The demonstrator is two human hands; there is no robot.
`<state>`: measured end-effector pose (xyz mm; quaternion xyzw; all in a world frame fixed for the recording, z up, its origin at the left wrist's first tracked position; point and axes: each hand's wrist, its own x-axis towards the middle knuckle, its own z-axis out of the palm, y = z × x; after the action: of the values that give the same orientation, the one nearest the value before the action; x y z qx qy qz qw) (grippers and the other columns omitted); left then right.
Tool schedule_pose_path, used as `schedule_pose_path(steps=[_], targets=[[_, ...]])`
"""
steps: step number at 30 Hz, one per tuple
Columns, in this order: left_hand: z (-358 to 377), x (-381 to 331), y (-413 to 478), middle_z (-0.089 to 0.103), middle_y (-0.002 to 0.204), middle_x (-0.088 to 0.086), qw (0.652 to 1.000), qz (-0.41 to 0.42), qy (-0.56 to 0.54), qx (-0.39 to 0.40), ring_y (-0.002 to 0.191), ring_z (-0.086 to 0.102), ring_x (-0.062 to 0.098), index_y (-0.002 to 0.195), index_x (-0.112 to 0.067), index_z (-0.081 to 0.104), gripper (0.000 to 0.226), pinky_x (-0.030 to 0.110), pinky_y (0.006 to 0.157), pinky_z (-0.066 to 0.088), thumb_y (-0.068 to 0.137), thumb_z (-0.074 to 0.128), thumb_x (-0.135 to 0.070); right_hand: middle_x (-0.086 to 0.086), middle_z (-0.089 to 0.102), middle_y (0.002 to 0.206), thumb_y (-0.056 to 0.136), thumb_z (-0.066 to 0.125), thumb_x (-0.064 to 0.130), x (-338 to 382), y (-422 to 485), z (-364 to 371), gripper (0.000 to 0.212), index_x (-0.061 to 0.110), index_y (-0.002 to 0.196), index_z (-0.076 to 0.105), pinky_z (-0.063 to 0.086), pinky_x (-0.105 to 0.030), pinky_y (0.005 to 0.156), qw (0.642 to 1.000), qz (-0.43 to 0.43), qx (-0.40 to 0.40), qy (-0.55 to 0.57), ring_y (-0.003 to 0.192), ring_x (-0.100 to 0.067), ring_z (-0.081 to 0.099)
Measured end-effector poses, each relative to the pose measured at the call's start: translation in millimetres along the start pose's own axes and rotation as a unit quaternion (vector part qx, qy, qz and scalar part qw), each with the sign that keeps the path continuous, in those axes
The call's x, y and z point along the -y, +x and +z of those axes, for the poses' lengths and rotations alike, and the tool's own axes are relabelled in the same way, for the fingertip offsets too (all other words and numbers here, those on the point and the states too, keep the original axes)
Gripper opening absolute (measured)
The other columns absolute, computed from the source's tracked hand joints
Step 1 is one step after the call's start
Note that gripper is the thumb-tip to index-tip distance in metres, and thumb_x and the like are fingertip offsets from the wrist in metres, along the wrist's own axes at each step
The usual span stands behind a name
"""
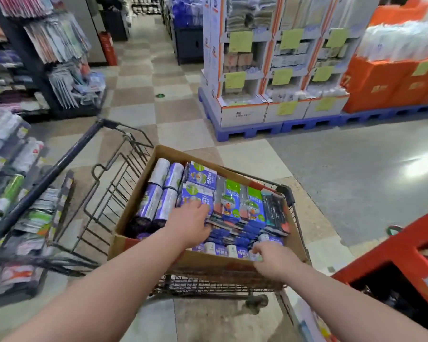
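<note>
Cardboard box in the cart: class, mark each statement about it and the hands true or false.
1. The cardboard box sits in a wire cart. True.
2. The left hand grips the cart's handle. False: it reaches into the box, onto the flat blue packs.
3. The right hand is at the small packs along the box's near edge. True.
4. The box holds only rolls. False: purple rolls lie at its left, and packs fill the rest.

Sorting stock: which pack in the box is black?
The pack at the row's right end, against the box wall; the rest are blue, green or purple.
</note>
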<state>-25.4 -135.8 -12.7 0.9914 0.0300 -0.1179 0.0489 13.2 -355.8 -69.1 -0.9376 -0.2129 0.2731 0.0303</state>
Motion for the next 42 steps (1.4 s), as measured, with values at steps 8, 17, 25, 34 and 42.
schedule_pose_path(steps=[8, 17, 25, 34, 42], targets=[[39, -9, 48, 0.047, 0.133, 0.007, 0.996, 0.036, -0.012, 0.082, 0.123, 0.045, 0.029, 0.132, -0.017, 0.042, 0.045, 0.043, 0.096, 0.043, 0.094, 0.049, -0.039, -0.004, 0.054, 0.132, 0.09, 0.051, 0.029, -32, 52, -37, 0.039, 0.023, 0.129, 0.053, 0.047, -0.034, 0.093, 0.999, 0.052, -0.003, 0.015, 0.119, -0.026, 0.054], [86, -9, 88, 0.045, 0.136, 0.006, 0.98, -0.017, -0.002, 0.198, 0.127, 0.044, 0.028, 0.135, -0.019, 0.042, 0.048, 0.04, 0.097, 0.041, 0.093, 0.048, -0.042, -0.009, 0.056, 0.129, 0.091, 0.05, 0.02, -88, 126, -17, 0.04, 0.016, 0.131, 0.05, 0.048, -0.031, 0.088, 0.991, 0.089, 0.093, 0.033, 0.113, -0.026, 0.058], [127, -10, 108, 0.044, 0.14, 0.005, 0.949, -0.077, -0.058, 0.3, 0.128, 0.044, 0.026, 0.142, -0.022, 0.037, 0.055, 0.036, 0.104, 0.04, 0.092, 0.05, -0.04, -0.017, 0.057, 0.123, 0.092, 0.052, 0.023, -132, 178, 43, 0.039, 0.001, 0.123, 0.048, 0.044, -0.029, 0.078, 0.96, 0.161, 0.183, 0.138, 0.111, -0.031, 0.058], [156, -30, 135, 0.037, 0.149, 0.005, 0.921, -0.11, -0.117, 0.354, 0.134, 0.041, 0.026, 0.145, -0.023, 0.035, 0.057, 0.034, 0.107, 0.037, 0.094, 0.05, -0.042, -0.018, 0.047, 0.136, 0.081, 0.063, 0.058, -139, 206, 89, 0.084, 0.0, 0.137, 0.039, 0.041, -0.032, 0.1, 0.898, 0.303, 0.204, 0.245, 0.127, -0.031, 0.046], [181, -65, 167, 0.044, 0.147, 0.006, 0.886, -0.161, -0.229, 0.37, 0.131, 0.046, 0.023, 0.145, -0.02, 0.038, 0.058, 0.028, 0.104, 0.038, 0.093, 0.054, -0.041, -0.013, 0.053, 0.116, 0.074, 0.082, 0.01, -138, 188, 93, 0.07, -0.001, 0.124, 0.034, 0.043, -0.03, 0.08, 0.777, 0.371, 0.123, 0.493, 0.11, -0.029, 0.057]])
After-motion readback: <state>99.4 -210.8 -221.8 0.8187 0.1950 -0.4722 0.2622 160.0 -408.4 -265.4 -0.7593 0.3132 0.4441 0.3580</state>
